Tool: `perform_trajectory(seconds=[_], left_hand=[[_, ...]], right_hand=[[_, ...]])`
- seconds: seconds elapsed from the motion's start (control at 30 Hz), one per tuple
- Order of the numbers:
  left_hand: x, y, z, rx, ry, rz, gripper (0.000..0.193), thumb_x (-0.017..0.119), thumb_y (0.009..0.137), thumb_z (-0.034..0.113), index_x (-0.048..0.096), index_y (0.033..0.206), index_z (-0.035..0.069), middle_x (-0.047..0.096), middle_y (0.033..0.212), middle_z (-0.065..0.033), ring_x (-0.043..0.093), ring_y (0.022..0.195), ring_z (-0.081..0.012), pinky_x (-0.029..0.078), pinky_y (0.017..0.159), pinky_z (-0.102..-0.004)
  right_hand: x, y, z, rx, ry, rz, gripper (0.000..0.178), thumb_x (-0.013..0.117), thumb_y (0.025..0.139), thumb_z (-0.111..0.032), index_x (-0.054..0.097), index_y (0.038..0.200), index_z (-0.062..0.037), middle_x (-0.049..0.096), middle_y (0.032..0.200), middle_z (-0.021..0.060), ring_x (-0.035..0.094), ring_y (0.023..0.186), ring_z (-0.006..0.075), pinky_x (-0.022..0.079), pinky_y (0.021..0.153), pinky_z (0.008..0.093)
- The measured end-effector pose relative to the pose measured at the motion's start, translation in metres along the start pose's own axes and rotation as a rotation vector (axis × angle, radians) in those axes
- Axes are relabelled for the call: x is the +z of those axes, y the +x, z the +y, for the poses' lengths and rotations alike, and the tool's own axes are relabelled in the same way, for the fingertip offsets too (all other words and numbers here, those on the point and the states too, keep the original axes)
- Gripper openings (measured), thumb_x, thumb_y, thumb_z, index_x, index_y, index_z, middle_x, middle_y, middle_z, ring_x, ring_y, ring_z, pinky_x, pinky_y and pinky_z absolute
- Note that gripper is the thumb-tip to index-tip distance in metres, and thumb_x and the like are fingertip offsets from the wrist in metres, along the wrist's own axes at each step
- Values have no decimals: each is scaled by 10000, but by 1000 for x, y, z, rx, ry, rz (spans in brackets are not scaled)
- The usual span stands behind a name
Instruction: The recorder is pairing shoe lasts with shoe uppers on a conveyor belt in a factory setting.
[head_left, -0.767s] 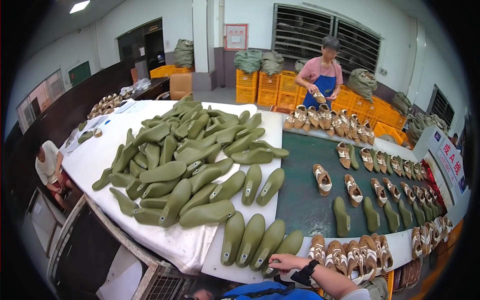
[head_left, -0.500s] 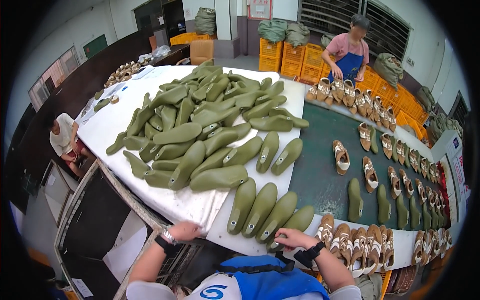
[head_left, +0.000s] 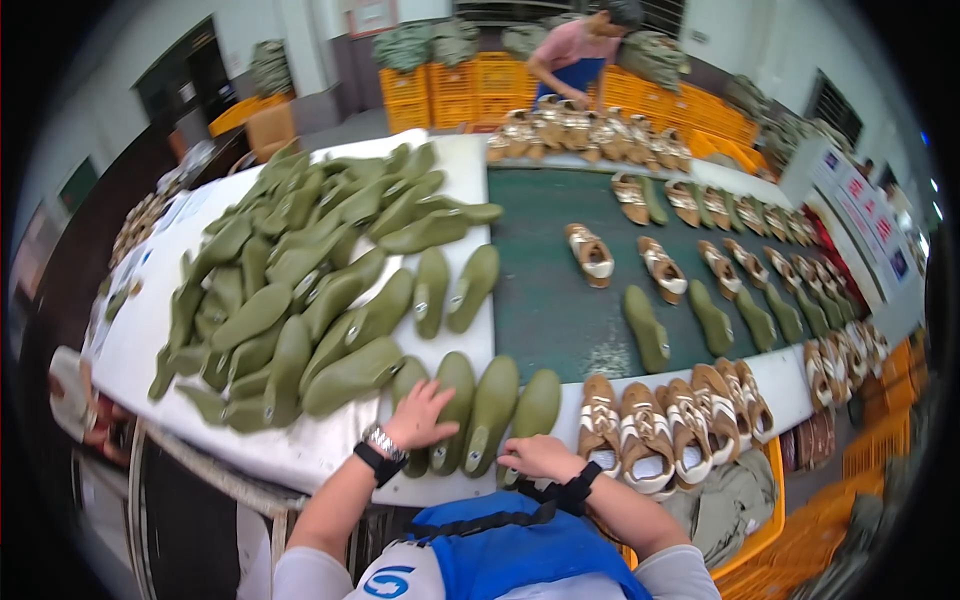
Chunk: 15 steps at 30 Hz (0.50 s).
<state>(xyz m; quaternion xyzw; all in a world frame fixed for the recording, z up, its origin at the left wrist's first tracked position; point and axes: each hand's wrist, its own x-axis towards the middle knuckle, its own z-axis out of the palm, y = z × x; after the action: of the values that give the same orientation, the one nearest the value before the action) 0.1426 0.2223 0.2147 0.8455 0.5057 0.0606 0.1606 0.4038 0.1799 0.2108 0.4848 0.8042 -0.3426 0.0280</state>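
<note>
Green shoe lasts stand in a short row at the near edge of the white tabletop. My left hand [head_left: 420, 415] is over the left end of this row, fingers spread, beside a last [head_left: 457, 400]; whether it touches one I cannot tell. My right hand [head_left: 540, 457] has its fingers curled at the near end of the rightmost last [head_left: 537, 405]. Between the hands lies another last [head_left: 492, 410]. To the right of my right hand, brown and white shoes [head_left: 648, 440] line the near strip.
A large heap of green lasts [head_left: 290, 250] covers the left tabletop. Shoes and lasts sit in rows on the green conveyor belt [head_left: 540, 320]. Across it, a person [head_left: 575, 60] in pink handles shoes. A yellow crate [head_left: 770, 500] stands below, right. Another person [head_left: 75, 400] sits at left.
My view has turned right. My left hand has gone from the table's edge to the lasts, its fingers now spread. My right hand stays at the rightmost last. The far person leans lower.
</note>
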Motion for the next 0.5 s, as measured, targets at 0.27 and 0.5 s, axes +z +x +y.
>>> perform_trajectory(seconds=[0.27, 0.5], left_hand=[[53, -4, 13, -6, -140, 157, 469, 706, 699, 212, 578, 1118, 45, 375, 1315, -267, 356, 1198, -462, 334, 1021, -458], [44, -1, 10, -13, -179, 118, 465, 712, 694, 198, 584, 1114, 48, 363, 1324, -265, 342, 1204, -468, 346, 1010, -455]], right_hand=[[1, -8, 0, 161, 23, 133, 224, 547, 782, -295, 606, 926, -134, 660, 807, 110, 633, 778, 319, 495, 691, 429], [-44, 7, 48, 66, 673, 411, 185, 547, 816, -272, 596, 899, -114, 620, 782, 19, 607, 681, 198, 472, 632, 328]])
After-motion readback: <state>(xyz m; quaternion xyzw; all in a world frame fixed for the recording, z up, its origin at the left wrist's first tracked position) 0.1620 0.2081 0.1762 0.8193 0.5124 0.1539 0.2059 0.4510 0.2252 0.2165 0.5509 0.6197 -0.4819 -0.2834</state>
